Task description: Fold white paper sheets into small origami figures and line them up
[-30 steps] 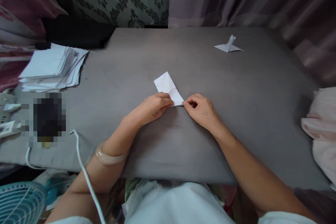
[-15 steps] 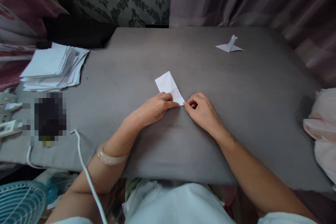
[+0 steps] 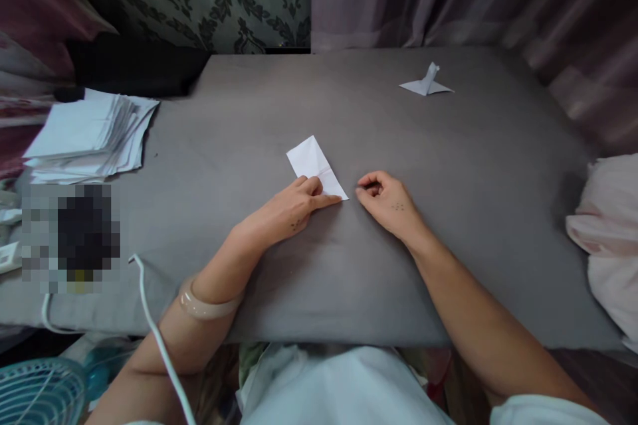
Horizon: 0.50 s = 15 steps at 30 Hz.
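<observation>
A small folded sheet of white paper (image 3: 310,157) lies slantwise on the grey cloth in front of me, with creases across its face. My left hand (image 3: 294,207) presses its near part down, fingers bent under and the thumb laid along the bottom edge toward the right corner; the hand covers the lower left of the paper. Just right of that corner, my right hand (image 3: 386,202) rests apart from the paper. Its fingers are loosely curled with a small gap between thumb and forefinger, and nothing shows between them.
A folded white paper figure (image 3: 427,81) stands at the back right. To the left sit a stack of white paper (image 3: 82,129), a blurred-out dark object (image 3: 87,229) and a white cable (image 3: 149,315). Pale pink fabric (image 3: 608,232) bunches at the right edge; a blue fan (image 3: 42,392) is below left.
My right hand has let go of the paper's right corner and drawn a little to the right. My left hand stays on the paper, and the whole view has shifted slightly.
</observation>
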Each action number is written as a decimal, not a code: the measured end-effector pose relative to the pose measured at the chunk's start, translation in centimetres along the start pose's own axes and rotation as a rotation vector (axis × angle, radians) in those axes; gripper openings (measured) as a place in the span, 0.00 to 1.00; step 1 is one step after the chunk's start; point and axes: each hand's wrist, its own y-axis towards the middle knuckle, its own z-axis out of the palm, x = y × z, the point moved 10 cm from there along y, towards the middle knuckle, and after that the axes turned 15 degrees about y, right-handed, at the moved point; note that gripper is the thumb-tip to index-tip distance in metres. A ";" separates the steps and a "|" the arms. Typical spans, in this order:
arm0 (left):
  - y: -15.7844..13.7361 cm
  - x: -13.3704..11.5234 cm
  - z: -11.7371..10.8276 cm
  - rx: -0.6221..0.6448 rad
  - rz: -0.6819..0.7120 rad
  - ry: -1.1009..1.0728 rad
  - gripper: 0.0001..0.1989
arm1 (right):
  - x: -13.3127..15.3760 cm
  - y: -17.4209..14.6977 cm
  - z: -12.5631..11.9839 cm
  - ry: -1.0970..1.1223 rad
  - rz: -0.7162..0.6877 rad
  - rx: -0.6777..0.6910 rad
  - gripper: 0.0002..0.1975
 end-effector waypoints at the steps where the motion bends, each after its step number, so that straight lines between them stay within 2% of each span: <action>1: 0.1 -0.1 0.0 0.013 0.000 0.014 0.30 | -0.4 0.1 -0.2 0.036 0.025 -0.002 0.08; 4: 0.4 -0.6 0.1 0.054 0.006 0.080 0.32 | -1.1 0.3 -0.4 0.091 0.053 -0.014 0.09; 8: 0.8 -0.9 0.1 0.083 -0.002 0.131 0.33 | -1.1 0.3 0.0 0.105 0.013 -0.028 0.07; 12: 0.6 -0.7 0.1 0.041 -0.004 0.061 0.31 | 1.3 -0.2 1.2 0.223 -0.164 -0.021 0.07; 15: 0.2 0.1 -0.2 -0.050 -0.027 -0.071 0.27 | 3.2 -0.8 2.9 0.233 -0.275 0.066 0.07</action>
